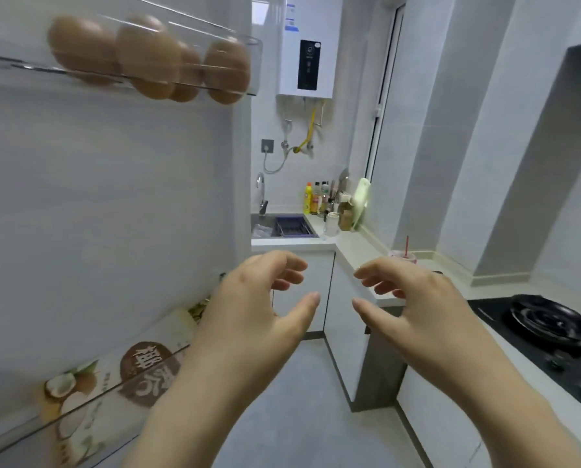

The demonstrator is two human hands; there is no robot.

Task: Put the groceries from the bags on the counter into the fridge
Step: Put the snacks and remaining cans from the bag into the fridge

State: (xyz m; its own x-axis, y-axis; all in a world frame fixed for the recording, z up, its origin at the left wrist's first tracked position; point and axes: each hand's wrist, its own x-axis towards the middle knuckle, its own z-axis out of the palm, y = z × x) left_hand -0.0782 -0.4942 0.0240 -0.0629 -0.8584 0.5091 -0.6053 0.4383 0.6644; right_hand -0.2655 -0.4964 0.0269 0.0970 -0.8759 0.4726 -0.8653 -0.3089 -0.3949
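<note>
A: What's on the L side?
B: The fridge door (pixel 113 197), open, v. close to us.
A: Any food in it?
B: Yep. Brown eggs (pixel 147 55) sit in a row in the top door shelf (pixel 12 62), behind its clear rail. Down low, a carton (pixel 140 366) w/ coconut pics sits in the bottom door shelf (pixel 19 427).
A: And the hands?
B: Both up in front, approx. mid-pic. The left hand (pixel 258 298) is just beside the door edge and hides the carton's end; can't tell if it touches. The right hand (pixel 414 298) is across from it, a gap btwn the two.
A: Holding stuff?
B: Nope. Both are let go, fingers loose and a bit bent, nothing in them.
A: What's on the R?
B: The counter (pixel 356 248) runs along the wall. A pink cup (pixel 404 256) w/ a red straw stands on it, just behind the right hand. A black stove (pixel 545 325) is nearer us.
A: Far end?
B: A sink (pixel 265 228), some bottles (pixel 314 199) in the corner, and a white water heater (pixel 307 62) up on the wall.
</note>
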